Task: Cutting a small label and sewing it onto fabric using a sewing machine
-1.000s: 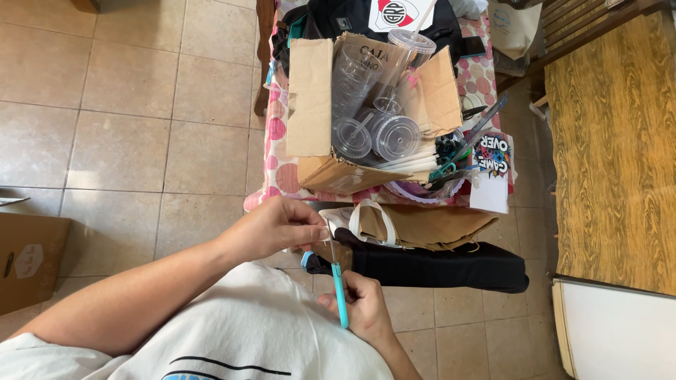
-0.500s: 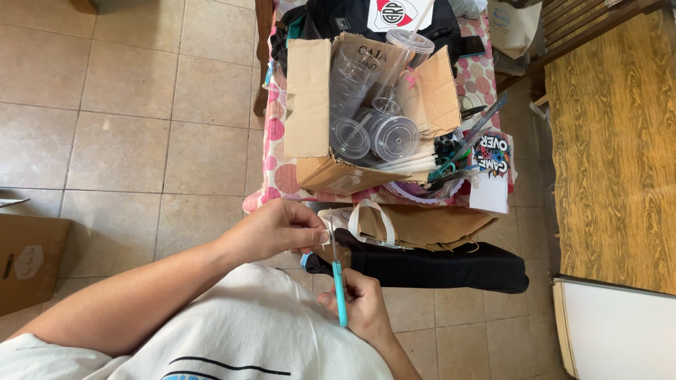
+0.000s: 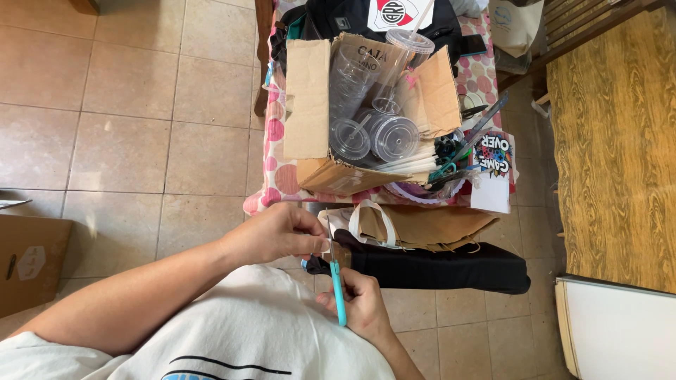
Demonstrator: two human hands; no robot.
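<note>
The right hand (image 3: 362, 309) is closed around a teal craft knife (image 3: 339, 292), its tip at a small clear piece (image 3: 338, 252) pinched in the left hand (image 3: 278, 232). Just beyond lie a black fabric roll (image 3: 436, 269) and tan bags (image 3: 422, 226), then a cardboard box (image 3: 310, 105) of clear plastic cups (image 3: 373, 134).

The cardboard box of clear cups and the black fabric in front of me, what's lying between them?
Head view: tan fabric with a white strap.

The person wears a white short-sleeved T-shirt with a thin black curved line and a small light blue print on the chest. Both forearms are bare, without watch or rings.
</note>
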